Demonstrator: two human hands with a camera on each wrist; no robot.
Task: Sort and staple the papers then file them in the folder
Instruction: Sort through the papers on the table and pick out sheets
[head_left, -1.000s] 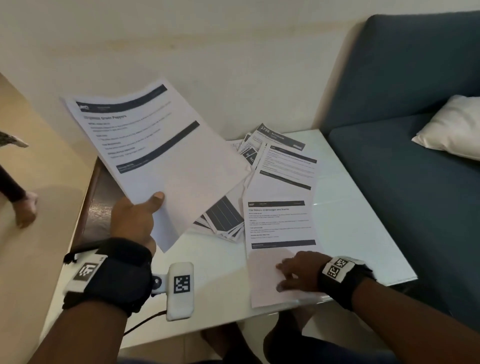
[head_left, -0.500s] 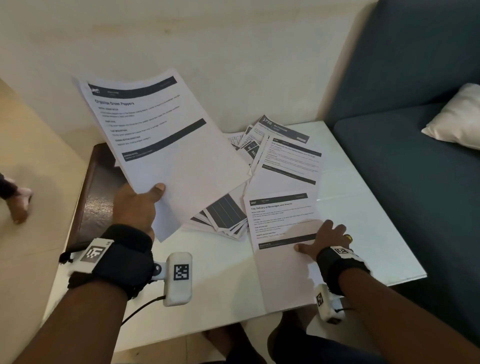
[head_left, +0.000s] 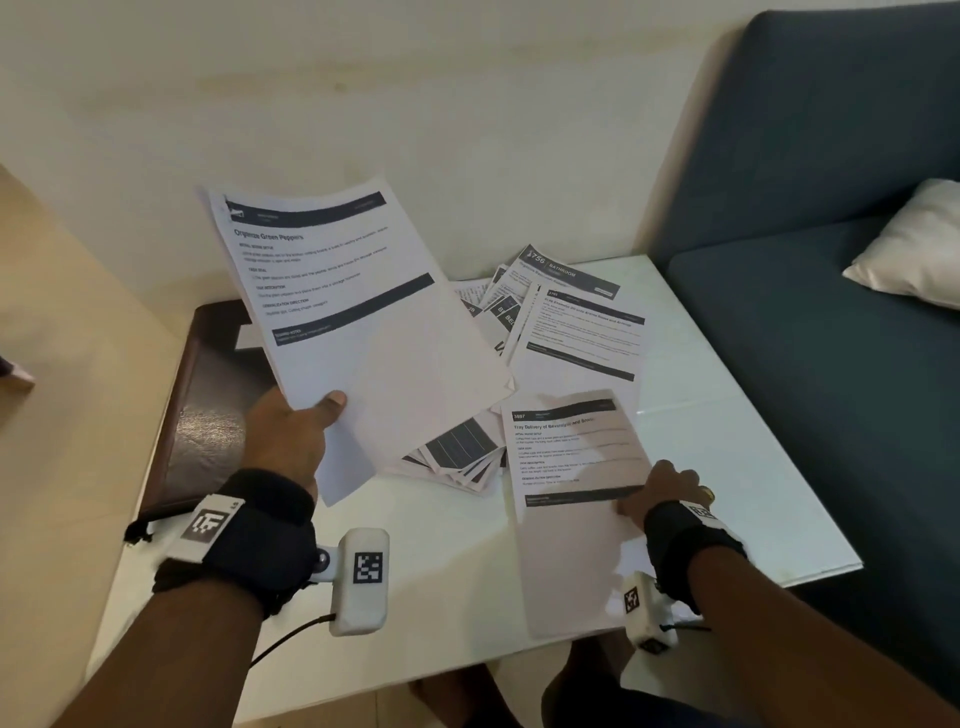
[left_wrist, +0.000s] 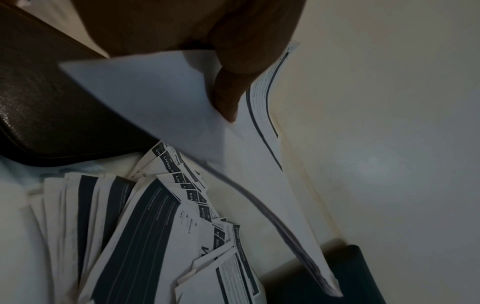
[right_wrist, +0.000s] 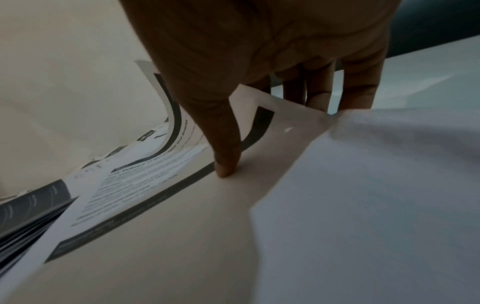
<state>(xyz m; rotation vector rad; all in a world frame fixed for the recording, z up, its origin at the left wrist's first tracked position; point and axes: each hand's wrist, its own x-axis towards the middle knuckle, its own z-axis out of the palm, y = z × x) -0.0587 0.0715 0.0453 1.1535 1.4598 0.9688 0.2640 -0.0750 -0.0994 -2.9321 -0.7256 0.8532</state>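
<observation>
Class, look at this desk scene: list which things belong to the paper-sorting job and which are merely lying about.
Belongs to the job:
held stack, gripped by the left hand
"Tray Delivery" sheet, pinched by the right hand
loose pile on the white table
dark folder

Lying about:
blue sofa
white cushion

The stack of sheets (head_left: 363, 312) my left hand (head_left: 283, 441) holds is thin matt white paper with dark printed bars, bending softly. The single sheet (head_left: 571, 493) at 4 o'clock under my right hand (head_left: 660, 491) is the same matt paper. The table (head_left: 753, 467) beneath is smooth, glossy white with a faint sheen. At 9 o'clock lies a dark brown folder (head_left: 208, 415), leather-like, grained and slightly shiny. The sofa (head_left: 831, 312) at 2 o'clock is matt blue-grey cloth; its pillow (head_left: 914, 244) is pale fabric.
</observation>
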